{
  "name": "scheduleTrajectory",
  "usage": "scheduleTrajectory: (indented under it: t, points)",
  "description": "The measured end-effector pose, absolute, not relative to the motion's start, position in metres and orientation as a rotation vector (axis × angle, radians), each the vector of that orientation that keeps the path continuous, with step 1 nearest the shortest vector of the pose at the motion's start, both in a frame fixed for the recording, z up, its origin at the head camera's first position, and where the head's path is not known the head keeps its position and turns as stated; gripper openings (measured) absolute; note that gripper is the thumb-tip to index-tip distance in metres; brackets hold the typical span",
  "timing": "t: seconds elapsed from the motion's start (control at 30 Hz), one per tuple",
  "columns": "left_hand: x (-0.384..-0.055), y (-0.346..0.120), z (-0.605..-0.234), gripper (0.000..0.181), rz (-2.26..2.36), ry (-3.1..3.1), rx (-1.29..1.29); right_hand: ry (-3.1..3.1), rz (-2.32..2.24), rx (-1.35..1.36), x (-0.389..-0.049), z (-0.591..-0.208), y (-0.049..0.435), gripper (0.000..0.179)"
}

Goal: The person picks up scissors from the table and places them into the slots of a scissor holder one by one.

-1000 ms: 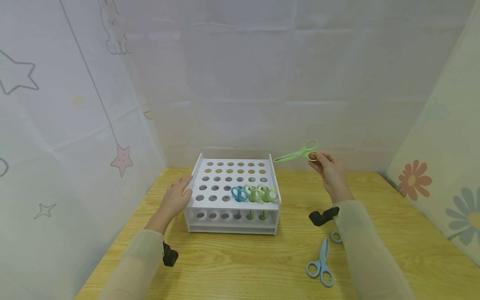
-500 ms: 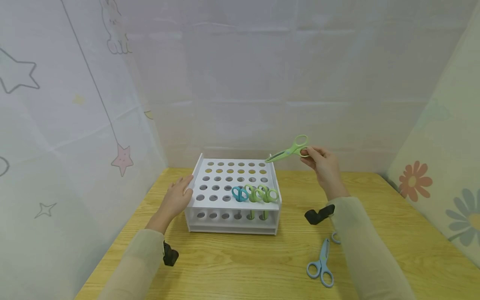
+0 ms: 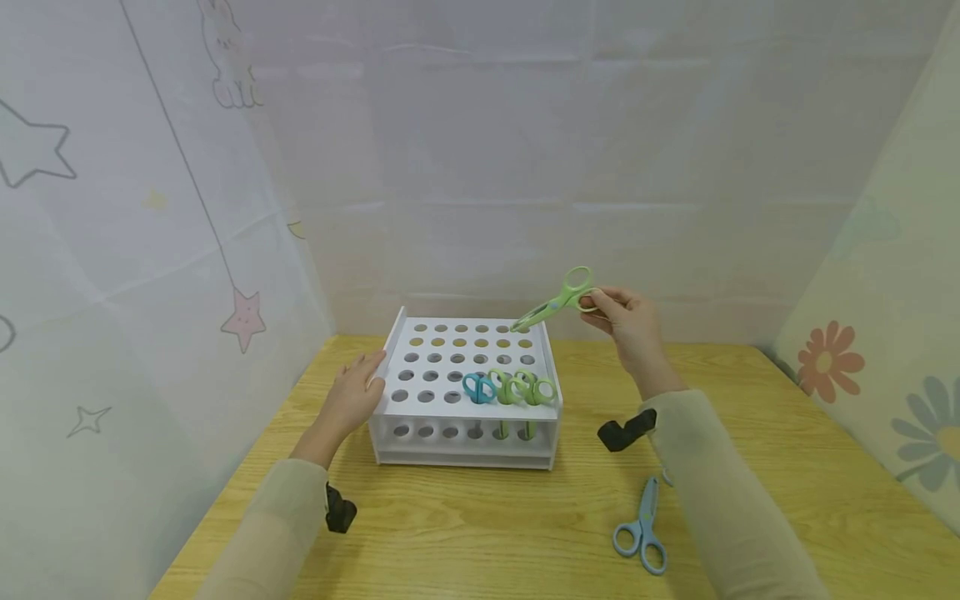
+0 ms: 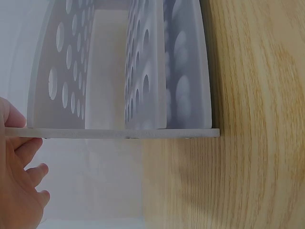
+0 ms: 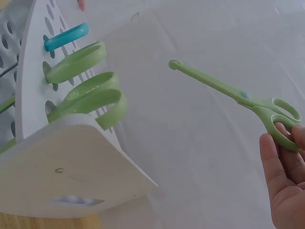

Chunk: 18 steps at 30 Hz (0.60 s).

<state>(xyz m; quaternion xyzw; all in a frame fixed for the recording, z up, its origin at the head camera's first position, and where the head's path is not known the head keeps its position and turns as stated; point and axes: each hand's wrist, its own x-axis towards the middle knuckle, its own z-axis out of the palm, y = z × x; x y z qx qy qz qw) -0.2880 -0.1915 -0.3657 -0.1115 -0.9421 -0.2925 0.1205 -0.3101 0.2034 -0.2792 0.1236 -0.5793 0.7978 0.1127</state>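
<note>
A white rack (image 3: 442, 408) with rows of round holes stands on the table. My left hand (image 3: 351, 397) holds its left side panel, thumb on the inner face and fingers outside, as the left wrist view shows. Between thumb and fingers, my right hand (image 3: 628, 329) pinches one handle loop of light green scissors (image 3: 558, 304). Their tip points left and down, above the rack's back right part and apart from it. In the front row sit teal scissors (image 3: 479, 388) and two green pairs, the middle scissors (image 3: 507, 387) and the right-end scissors (image 3: 535, 388), handles up.
Blue scissors (image 3: 642, 529) lie on the wooden table (image 3: 465, 533) at the front right. A bit of another blue handle loop (image 3: 667, 476) shows beside my right sleeve, which hides the rest. A pale curtain (image 3: 480, 167) hangs behind the table.
My right hand has carried the green scissors leftward, from right of the rack to over its back right part. The left hand and the rack have stayed in place.
</note>
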Motion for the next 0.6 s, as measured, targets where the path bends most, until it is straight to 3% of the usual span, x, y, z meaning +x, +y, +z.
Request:
scheduleTrajectory:
  t: [0.4, 0.6]
  points:
    - [-0.288, -0.192, -0.367, 0.051, -0.852, -2.74, -0.336, -1.78, 2.247, 0.408, -0.308, -0.277, 0.185, 0.018]
    - [-0.288, -0.192, -0.366, 0.052, -0.857, -2.742, -0.33, -1.83, 2.206, 0.456, -0.307, -0.276, 0.178, 0.023]
